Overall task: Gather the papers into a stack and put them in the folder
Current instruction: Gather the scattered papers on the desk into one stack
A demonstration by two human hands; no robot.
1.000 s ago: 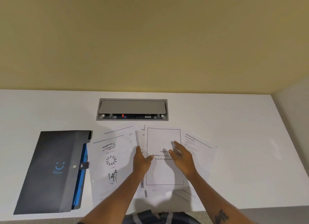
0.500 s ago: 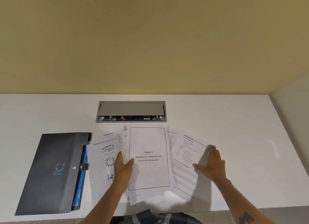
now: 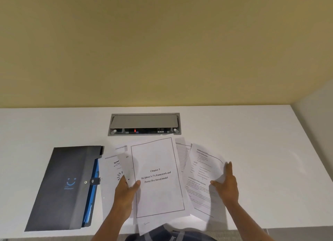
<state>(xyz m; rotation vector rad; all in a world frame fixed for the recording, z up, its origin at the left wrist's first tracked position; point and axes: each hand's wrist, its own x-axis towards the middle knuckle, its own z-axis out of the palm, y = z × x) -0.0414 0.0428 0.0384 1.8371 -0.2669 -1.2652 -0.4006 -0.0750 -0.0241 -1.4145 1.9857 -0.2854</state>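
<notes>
A white desk (image 3: 252,132) is being seen from above, backed by a yellow-beige wall (image 3: 162,42). A grey cable hatch (image 3: 144,124) is being shown set into the desk surface near the wall, with a small red light visible along its front slot.

A dark grey folder (image 3: 61,188) is being left lying flat on the left part of the desk, tilted slightly, with blue inner edges showing along its right side and its button clasp facing the papers. Nothing is being placed in it at this moment.

The papers (image 3: 182,161) are being kept spread in a loose, overlapping fan just right of the folder, between the hatch and the near desk edge. The top sheet (image 3: 158,192), a bordered title page reading "Chapter 3", is being held uppermost at the centre. A text sheet (image 3: 201,186) is being held angled at the right of the fan, and a sheet with small diagrams (image 3: 111,170) is being left lying flat beside the folder.

The left hand (image 3: 126,192) is being closed in a pinch on the left edge of the top sheet, thumb on top and fingers beneath. The right hand (image 3: 226,185) is being held mostly open against the right edge of the text sheet, thumb resting on its surface and fingers extended along the edge.
</notes>
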